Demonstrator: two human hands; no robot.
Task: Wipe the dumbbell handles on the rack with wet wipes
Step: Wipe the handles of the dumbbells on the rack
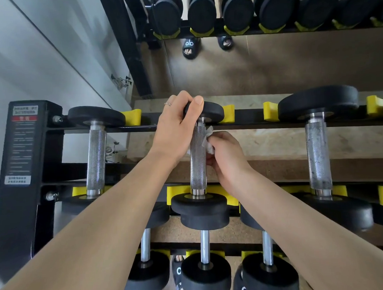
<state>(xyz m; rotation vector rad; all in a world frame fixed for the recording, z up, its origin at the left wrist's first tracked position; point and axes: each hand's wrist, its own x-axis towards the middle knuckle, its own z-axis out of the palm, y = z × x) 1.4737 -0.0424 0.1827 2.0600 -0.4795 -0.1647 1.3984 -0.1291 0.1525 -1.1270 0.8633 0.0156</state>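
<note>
A person stands over a black dumbbell rack [23, 150] with yellow cradles, both bare forearms reaching forward across its top shelf. The middle dumbbell [198, 157] lies in its cradles with its knurled metal handle running away from the viewer. The left hand [178, 125], wearing a thin ring, is curled over the far black weight of that dumbbell, thumb on top and fingers wrapped around its rim. The right hand [224, 153] is on the right side of the handle, its fingers bunched around a crumpled white wipe [208, 140] and pressing it against the metal about midway along the upper half. To the left, another dumbbell [96, 152] sits in its own cradles, and to the right a larger dumbbell [318, 153] has a duller, speckled handle. A lower shelf holds three more dumbbells with smooth thin bars. A white-and-red warning label [23, 142] is stuck to the rack's left post. Beyond the rack, a mirror [292, 61] shows a reflected row of black weights and two feet in black slippers on a brown floor.
</note>
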